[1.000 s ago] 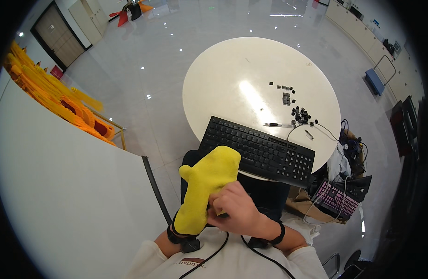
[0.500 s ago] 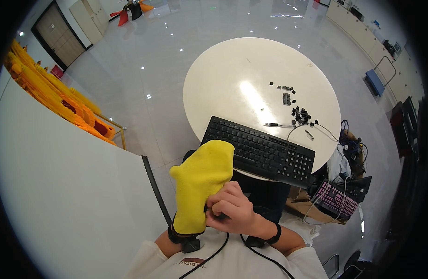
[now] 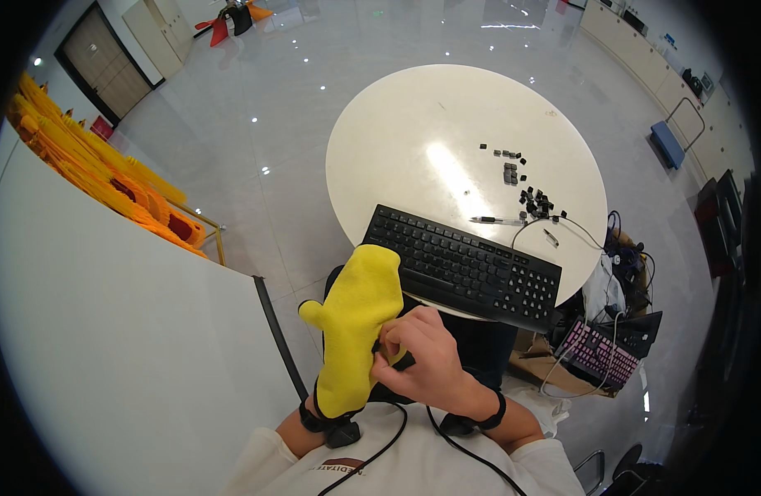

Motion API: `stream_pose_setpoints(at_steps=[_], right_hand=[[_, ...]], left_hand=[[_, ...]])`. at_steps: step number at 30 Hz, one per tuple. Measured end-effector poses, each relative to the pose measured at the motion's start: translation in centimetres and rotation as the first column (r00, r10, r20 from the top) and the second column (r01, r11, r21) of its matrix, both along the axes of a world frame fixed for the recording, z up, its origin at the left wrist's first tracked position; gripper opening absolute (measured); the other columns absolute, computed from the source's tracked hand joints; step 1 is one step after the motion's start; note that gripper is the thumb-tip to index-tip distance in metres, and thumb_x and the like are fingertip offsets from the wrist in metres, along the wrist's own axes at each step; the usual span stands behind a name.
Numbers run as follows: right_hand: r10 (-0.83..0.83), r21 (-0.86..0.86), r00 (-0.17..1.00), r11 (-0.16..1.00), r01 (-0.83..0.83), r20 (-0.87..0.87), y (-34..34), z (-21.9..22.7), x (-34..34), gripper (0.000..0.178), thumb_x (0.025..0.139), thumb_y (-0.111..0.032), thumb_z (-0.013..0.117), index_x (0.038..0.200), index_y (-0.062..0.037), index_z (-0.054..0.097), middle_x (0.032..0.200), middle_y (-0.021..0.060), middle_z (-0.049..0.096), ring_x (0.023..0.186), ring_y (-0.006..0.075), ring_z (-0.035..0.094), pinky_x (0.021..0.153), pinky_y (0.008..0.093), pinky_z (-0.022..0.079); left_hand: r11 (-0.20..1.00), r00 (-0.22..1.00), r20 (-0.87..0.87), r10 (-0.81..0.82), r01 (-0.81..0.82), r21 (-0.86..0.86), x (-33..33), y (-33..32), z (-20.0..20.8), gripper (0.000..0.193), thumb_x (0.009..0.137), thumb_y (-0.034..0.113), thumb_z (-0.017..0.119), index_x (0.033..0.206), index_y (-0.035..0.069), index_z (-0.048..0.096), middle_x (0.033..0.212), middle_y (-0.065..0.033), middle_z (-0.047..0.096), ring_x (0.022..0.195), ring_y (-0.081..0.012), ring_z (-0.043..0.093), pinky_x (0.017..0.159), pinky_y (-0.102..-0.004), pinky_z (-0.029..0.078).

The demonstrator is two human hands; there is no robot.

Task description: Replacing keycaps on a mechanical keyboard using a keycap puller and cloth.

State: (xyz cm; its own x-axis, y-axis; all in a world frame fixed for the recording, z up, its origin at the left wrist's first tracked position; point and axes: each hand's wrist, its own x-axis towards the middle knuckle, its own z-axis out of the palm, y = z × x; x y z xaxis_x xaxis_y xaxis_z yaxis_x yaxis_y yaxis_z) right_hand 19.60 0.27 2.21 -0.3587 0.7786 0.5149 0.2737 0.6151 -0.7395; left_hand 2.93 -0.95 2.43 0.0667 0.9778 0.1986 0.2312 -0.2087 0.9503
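The right hand [image 3: 423, 360], fingers curled, pinches the side of one yellow glove [image 3: 347, 339]. The left hand [image 3: 364, 285] is hidden inside it; I can't tell whether it's open. The glove is on the near side of one black keyboard [image 3: 455, 260] on one round table [image 3: 389, 124], with one pen [image 3: 498, 221] and loose keys [image 3: 536, 202] too bunched to count.

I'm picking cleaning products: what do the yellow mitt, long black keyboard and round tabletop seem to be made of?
Yellow mitt: probably fleece or similar soft fabric, given its matte, slightly fuzzy-looking surface.
Long black keyboard: likely hard plastic, mostly matte, judging by its rigid shape and crisp keys.
Round tabletop: perhaps laminate or lacquered board, glossy, as its bright streak of reflected light shows.
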Motion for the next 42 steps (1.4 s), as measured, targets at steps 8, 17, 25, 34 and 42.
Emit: stream_pose_setpoints(at_steps=[8, 17, 25, 34, 42], right_hand=[[-0.106, -0.154, 0.994, 0.982, 0.105, 0.007, 0.3, 0.3, -0.2, 0.029, 0.076, -0.002, 0.089, 0.094, -0.0084, 0.068, 0.086, 0.0035, 0.066, 0.083, 0.0252, 0.062, 0.078, 0.0386, 0.051], [-0.05, -0.219, 0.998, 0.975, 0.043, -0.028, -0.2, 0.8, 0.3, 0.029, 0.076, -0.002, 0.089, 0.096, -0.0069, 0.069, 0.088, 0.0039, 0.07, 0.079, 0.0205, 0.063, 0.075, 0.0343, 0.053], [-0.074, -0.163, 0.997, 0.984, 0.074, 0.004, 0.2, 1.1, 0.5, 0.028, 0.079, -0.003, 0.09, 0.097, -0.0073, 0.068, 0.087, 0.0041, 0.068, 0.081, 0.0206, 0.063, 0.072, 0.0351, 0.054], [-0.077, -0.246, 0.989, 0.963, 0.107, 0.129, -0.2, 2.0, 0.7, 0.029, 0.081, -0.007, 0.09, 0.096, -0.007, 0.066, 0.086, 0.0053, 0.064, 0.08, 0.023, 0.062, 0.072, 0.037, 0.054], [-0.038, -0.361, 0.988, 0.928, 0.09, 0.149, -0.5, 2.4, 0.8, 0.033, 0.083, -0.009, 0.087, 0.104, -0.0076, 0.062, 0.092, 0.0082, 0.065, 0.09, 0.0324, 0.06, 0.083, 0.0457, 0.05]], left_hand=[[0.999, 0.998, 0.059, -0.022, 0.024, -0.032, 0.2, 0.3, -0.5, 0.046, 0.114, 0.005, 0.065, 0.158, 0.003, 0.054, 0.12, -0.0025, 0.065, 0.093, -0.0116, 0.061, 0.078, -0.0275, 0.055], [0.973, 0.96, 0.28, -0.01, 0.074, -0.217, 0.1, -0.1, 0.0, 0.065, 0.113, 0.0, 0.067, 0.173, 0.005, 0.044, 0.129, -0.0021, 0.064, 0.098, -0.0127, 0.061, 0.085, -0.0286, 0.056], [0.989, 0.995, 0.031, -0.094, 0.09, 0.118, 0.1, 0.3, -0.6, 0.067, 0.112, -0.002, 0.068, 0.174, 0.003, 0.043, 0.133, -0.0038, 0.064, 0.095, -0.014, 0.063, 0.086, -0.0314, 0.056], [0.965, 0.889, 0.457, 0.024, 0.099, -0.244, 0.5, -0.4, 0.5, 0.061, 0.114, 0.004, 0.069, 0.171, 0.003, 0.047, 0.127, -0.0036, 0.066, 0.095, -0.0134, 0.063, 0.085, -0.0316, 0.057], [0.978, 0.935, 0.354, -0.003, 0.078, -0.195, 0.3, -0.2, 0.3, 0.059, 0.115, 0.007, 0.069, 0.17, 0.003, 0.048, 0.125, -0.0033, 0.067, 0.095, -0.0129, 0.063, 0.084, -0.0314, 0.056]])
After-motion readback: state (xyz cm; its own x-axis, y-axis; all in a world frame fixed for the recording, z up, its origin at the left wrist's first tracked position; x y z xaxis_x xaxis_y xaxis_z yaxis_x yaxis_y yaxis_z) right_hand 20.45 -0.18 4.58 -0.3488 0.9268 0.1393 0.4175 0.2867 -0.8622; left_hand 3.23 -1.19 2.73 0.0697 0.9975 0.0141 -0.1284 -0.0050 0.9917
